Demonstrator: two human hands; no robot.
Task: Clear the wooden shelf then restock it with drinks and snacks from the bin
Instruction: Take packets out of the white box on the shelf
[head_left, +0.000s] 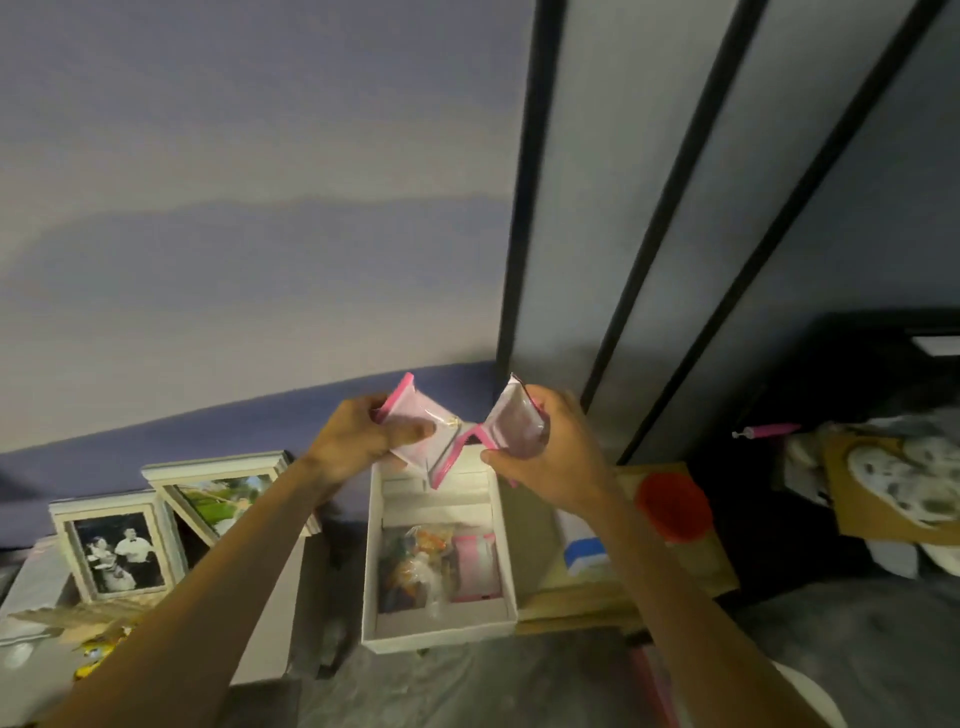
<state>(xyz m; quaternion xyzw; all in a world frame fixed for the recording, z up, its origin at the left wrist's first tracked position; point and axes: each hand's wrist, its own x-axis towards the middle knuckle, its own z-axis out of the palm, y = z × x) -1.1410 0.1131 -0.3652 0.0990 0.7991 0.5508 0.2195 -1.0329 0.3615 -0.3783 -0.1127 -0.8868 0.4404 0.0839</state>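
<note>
My left hand (363, 434) grips a small pink-edged clear packet (415, 421), thumb across its front. My right hand (545, 452) pinches a second pink-edged packet (514, 428). Both packets are held up side by side, almost touching, above an open white box (371, 571). Inside that box lie clear bags of colourful snacks (415, 564) and another pink packet (475, 566). The box stands on a wooden shelf surface (623, 597) against the wall.
Two white picture frames (117, 551) lean at the left. A red round lid (672, 506) and a blue-and-white object (584, 556) lie right of the box. Dark vertical door frames (524, 208) rise behind. Patterned cloth (893, 483) lies far right.
</note>
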